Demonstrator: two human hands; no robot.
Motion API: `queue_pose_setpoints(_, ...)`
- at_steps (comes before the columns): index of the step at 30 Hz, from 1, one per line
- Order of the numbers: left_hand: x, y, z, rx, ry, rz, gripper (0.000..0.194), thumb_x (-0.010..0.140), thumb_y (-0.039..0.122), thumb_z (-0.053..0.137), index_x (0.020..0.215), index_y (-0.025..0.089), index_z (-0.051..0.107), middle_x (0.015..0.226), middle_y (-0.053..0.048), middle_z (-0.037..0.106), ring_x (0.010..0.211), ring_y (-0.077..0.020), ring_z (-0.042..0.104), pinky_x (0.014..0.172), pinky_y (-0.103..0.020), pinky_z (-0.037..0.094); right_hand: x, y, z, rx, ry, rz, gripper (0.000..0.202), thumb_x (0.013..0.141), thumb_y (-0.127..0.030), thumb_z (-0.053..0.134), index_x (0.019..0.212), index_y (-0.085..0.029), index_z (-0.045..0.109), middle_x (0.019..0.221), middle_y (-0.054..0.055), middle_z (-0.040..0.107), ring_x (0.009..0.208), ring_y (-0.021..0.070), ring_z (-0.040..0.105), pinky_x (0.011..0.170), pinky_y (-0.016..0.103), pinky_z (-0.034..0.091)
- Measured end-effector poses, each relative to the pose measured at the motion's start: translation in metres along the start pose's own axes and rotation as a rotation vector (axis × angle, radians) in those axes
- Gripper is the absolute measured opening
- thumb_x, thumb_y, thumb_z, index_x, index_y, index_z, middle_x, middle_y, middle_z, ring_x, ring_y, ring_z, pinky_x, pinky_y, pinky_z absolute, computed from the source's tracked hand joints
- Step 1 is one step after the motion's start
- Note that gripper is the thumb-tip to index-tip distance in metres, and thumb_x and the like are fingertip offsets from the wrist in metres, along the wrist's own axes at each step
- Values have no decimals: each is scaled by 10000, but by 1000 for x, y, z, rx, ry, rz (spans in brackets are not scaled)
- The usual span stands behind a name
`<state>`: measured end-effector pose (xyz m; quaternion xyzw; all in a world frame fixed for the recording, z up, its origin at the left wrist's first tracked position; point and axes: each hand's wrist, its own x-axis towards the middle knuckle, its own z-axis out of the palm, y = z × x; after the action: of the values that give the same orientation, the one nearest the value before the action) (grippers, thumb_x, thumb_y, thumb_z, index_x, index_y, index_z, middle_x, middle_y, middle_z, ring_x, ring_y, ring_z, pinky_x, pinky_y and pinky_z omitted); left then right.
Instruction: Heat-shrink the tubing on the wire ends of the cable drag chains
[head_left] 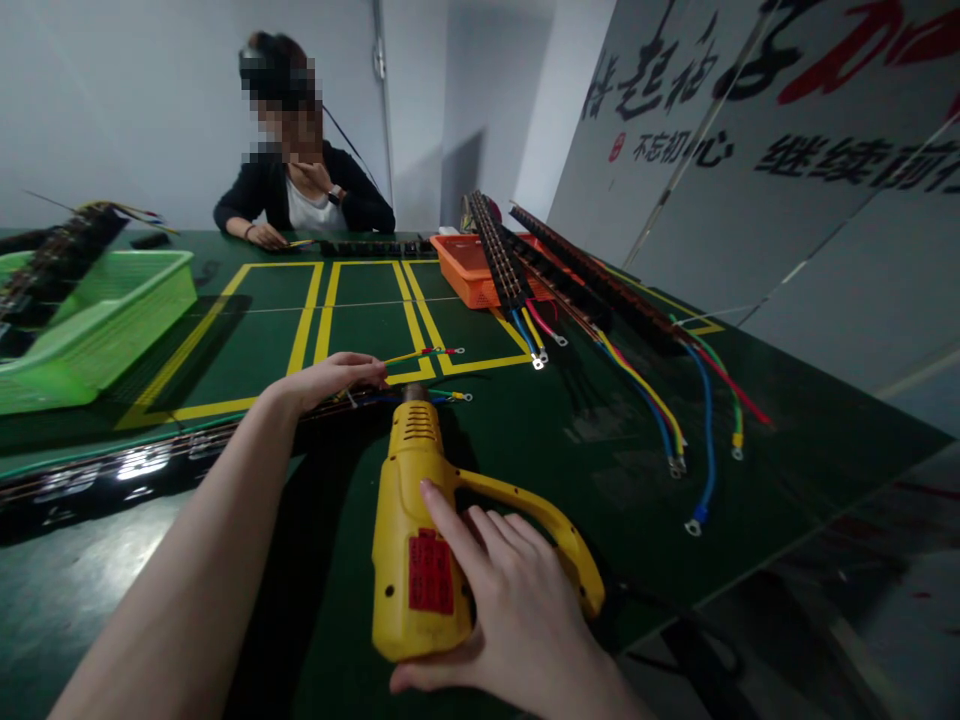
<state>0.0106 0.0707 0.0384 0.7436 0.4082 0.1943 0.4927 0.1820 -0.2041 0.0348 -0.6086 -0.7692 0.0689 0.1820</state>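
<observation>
A yellow heat gun with a red label lies under my right hand, whose thumb and index finger close around its body. Its metal nozzle points away from me, towards thin wires. My left hand pinches the wires at the end of a long black strip; they are yellow and green, with red sleeves and ring terminals. Just below them, a blue and green wire pair ends in another ring terminal, close to the nozzle.
On the left stands a green basket with black strips. An orange basket holds more strips, their coloured wires spread over the green table. Across the table sits a person beside another strip. A cable runs off the right edge.
</observation>
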Motion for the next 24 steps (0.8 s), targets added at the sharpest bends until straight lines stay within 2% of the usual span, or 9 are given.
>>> queue_pose_setpoints(4, -3, 3, -1, 26, -27, -9, 433, 669, 629, 638, 778, 214, 696, 887, -36, 720, 903, -225, 624, 847, -276, 462, -8, 14, -10, -15, -31, 58, 1258, 503, -848, 634, 1506, -220, 209, 1145, 133, 634, 1027, 326, 612, 899, 478, 466)
queue_pose_setpoints(11, -4, 5, 0, 54, -1, -11, 405, 666, 620, 634, 756, 230, 695, 885, -29, 719, 914, -227, 624, 849, -269, 457, -18, 28, -17, -43, -15, 104, 1250, 522, -791, 686, 1509, -210, 187, 1201, 151, 619, 1037, 341, 611, 885, 507, 478)
queue_pose_setpoints(18, -2, 8, 2, -7, 77, -60, 437, 625, 630, 654, 722, 206, 696, 830, -48, 725, 868, -229, 626, 847, -298, 472, -19, 24, -17, -60, 18, 97, 1247, 512, -749, 729, 1504, -209, 199, 1169, 139, 629, 956, 322, 627, 827, 493, 500)
queue_pose_setpoints(21, 1, 6, 4, -77, 117, -101, 438, 590, 626, 687, 735, 213, 696, 837, -48, 731, 879, -237, 632, 851, -311, 473, -18, 19, -14, -53, 18, 112, 1239, 512, -768, 710, 1499, -203, 220, 1160, 142, 635, 976, 325, 624, 851, 495, 492)
queue_pose_setpoints(24, 2, 4, 4, -110, 96, -115, 457, 582, 631, 689, 739, 202, 689, 832, -54, 728, 863, -230, 633, 846, -311, 470, -13, 12, -8, -50, 13, 97, 1253, 508, -795, 689, 1502, -197, 215, 1155, 143, 635, 1013, 332, 614, 878, 494, 485)
